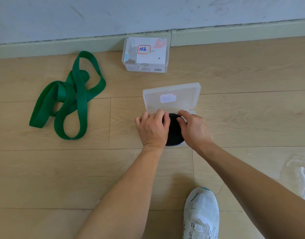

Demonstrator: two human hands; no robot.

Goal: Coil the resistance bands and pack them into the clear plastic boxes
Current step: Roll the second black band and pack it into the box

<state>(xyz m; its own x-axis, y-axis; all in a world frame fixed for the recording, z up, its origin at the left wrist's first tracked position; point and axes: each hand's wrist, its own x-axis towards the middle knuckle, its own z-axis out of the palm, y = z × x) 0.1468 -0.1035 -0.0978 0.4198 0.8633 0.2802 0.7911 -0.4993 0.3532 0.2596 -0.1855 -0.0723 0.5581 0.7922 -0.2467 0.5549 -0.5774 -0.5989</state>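
Floor (44, 169): wood planks. The green band (82, 94), left of frame, lies loose and uncoiled. It looks soft and floppy, so take it by one end and roll it tight. The open box (182, 95) is at centre with its lid raised. The labelled box (146, 56) above it is closed. The black coil (174, 133) sits in the open box's base. Your left grip (153, 130) and right grip (195, 131) are both curled onto its rim. It is likely springy, so hold its edges.
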